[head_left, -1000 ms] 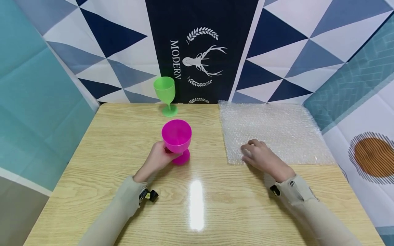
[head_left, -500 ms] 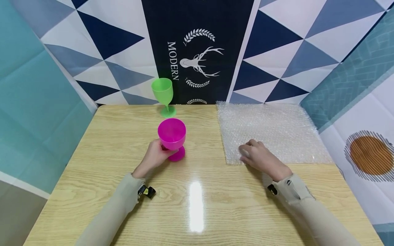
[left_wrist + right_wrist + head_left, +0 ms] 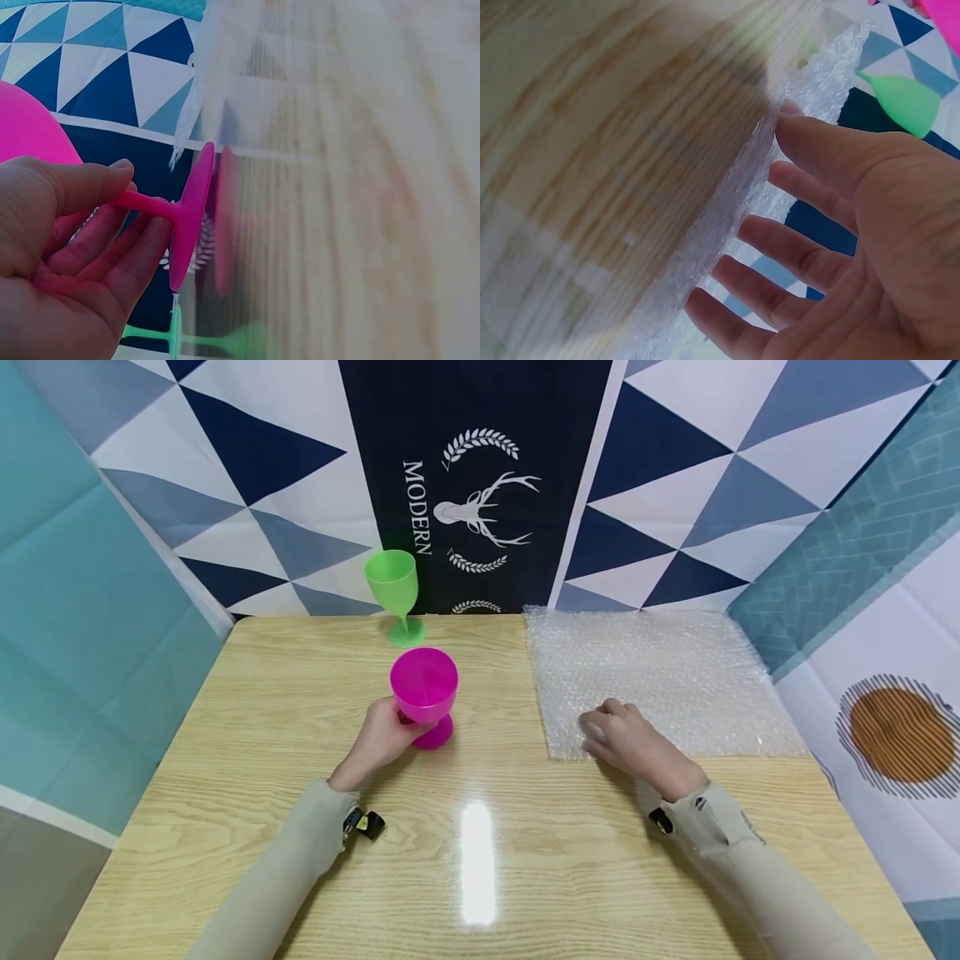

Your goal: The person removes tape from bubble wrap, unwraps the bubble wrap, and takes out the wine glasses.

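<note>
My left hand [image 3: 384, 732] pinches the stem of a magenta plastic goblet [image 3: 424, 685] between thumb and fingers. The goblet is upright, mouth up, and in the left wrist view its round foot [image 3: 193, 217] is close over the tabletop, beside its own reflection. Over on the right, my right hand [image 3: 626, 739] rests at the near left corner of a clear bubble wrap sheet [image 3: 675, 677]. Seen from the right wrist, its fingers [image 3: 780, 236] are spread and relaxed, with the tips at the sheet. Behind the magenta goblet stands a green goblet [image 3: 393, 585].
The wood-grain table [image 3: 262, 693] ends at a patterned backdrop [image 3: 480, 493] close behind the green goblet. The bubble wrap lies flat at the table's back right. A teal side panel [image 3: 90, 610] borders the left.
The magenta goblet in my left hand has shifted a little away from me, toward the green goblet. My right hand keeps its place on the bubble wrap. The head view has turned slightly.
</note>
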Demonstrator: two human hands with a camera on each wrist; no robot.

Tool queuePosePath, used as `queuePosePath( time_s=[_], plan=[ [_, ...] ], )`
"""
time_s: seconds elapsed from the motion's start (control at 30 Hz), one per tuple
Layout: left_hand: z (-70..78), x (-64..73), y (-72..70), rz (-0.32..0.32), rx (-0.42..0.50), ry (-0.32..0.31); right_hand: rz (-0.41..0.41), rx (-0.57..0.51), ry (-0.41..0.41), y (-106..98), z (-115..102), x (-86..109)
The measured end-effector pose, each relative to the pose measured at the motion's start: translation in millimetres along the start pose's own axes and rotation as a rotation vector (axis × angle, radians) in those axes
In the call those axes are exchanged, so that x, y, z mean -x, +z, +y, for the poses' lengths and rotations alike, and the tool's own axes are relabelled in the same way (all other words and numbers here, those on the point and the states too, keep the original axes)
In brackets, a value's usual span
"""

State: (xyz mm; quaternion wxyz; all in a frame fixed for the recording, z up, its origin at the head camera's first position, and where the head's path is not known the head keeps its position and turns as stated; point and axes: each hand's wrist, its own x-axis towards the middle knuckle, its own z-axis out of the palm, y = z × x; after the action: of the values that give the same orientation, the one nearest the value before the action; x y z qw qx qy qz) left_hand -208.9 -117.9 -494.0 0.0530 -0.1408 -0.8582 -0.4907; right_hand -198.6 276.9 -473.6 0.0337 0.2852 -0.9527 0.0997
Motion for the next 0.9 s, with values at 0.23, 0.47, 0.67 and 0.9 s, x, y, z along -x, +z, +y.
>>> queuePosePath(
  time_s=[0.23,0.47,0.67,0.9],
  plan=[
    [3.7,-5.2,1.0,0.0,-0.001,-0.011,-0.015,-0.012,0.037,1.2,-0.4,0.2],
    [3.9,-8.3,1.7,-0.005,-0.018,0.015,0.016,0.003,0.006,2.8,-0.1,-0.8],
    [4.8,-9.8,2.1,-0.01,-0.028,0.023,0.044,0.02,-0.02,2.9,-1.0,-0.5],
    [5.5,-9.6,3.6,-0.008,-0.031,0.015,-0.005,-0.017,0.05,0.4,-2.1,-0.8]
  ],
)
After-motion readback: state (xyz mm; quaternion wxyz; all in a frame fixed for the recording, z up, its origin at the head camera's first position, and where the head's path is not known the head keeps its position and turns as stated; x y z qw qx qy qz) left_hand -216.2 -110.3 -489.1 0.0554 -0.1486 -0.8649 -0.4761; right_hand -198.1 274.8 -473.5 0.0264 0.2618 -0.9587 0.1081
